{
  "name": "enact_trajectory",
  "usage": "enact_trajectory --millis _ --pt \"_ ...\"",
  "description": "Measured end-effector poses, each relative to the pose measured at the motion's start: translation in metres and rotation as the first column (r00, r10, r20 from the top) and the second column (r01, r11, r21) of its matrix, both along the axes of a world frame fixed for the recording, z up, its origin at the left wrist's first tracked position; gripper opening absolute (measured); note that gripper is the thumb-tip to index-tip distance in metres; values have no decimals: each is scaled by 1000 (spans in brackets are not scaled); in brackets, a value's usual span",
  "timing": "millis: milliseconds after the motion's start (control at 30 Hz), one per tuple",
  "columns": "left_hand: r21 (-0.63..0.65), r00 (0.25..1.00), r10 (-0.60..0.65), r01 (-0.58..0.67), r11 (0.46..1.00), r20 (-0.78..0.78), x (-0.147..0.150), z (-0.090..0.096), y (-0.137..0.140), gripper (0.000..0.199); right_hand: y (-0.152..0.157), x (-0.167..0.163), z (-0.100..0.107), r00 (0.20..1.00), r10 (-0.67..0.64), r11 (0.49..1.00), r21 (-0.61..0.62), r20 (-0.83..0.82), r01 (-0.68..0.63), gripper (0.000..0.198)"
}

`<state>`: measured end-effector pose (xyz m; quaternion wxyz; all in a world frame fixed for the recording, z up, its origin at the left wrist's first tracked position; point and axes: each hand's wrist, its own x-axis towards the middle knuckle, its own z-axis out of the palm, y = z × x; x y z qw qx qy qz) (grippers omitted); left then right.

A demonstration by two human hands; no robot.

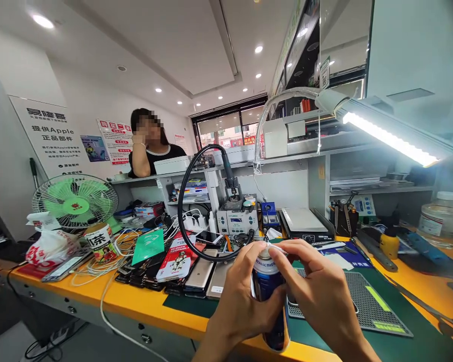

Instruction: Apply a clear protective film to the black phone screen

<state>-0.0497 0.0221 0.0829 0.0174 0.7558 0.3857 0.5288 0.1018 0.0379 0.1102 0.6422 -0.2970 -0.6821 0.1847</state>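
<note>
A dark blue spray can (275, 334) with a pale top is held upright over the front edge of the bench. My left hand (243, 289) is wrapped round its body from the left, the thumb across its front. At the can's top, my right hand (320, 289) pinches the small whitish nozzle part (265, 253) with thumb and forefinger, and the left forefinger touches it too. Beneath my right hand lies a grey perforated mat (377, 301) on a green work mat (313, 327). Something on the grey mat is mostly hidden by my hands.
Left of the can are several phones (198, 276), a red box (179, 259), cables (94, 271), a drink bottle (100, 244) and a fan (75, 203). A soldering station (237, 221) stands behind. A lit lamp (392, 138) hangs at right. A person (154, 151) leans on the far counter.
</note>
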Motion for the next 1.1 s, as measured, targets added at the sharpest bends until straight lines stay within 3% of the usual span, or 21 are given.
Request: enact_trajectory --millis 200,400,1100 --pt "-19 1000 -24 24 1000 19 -1 -2 0 75 0 -1 -2 1000 -27 999 32 -5 27 11" --pt "40 1000 -1 2 999 -14 -1 -1 0 71 -4 -1 -1 1000 7 1000 -17 -9 -7 14" --pt "38 1000 0 1 999 -25 -3 -2 -3 67 -14 -3 5 999 19 996 -90 -27 -21 17"
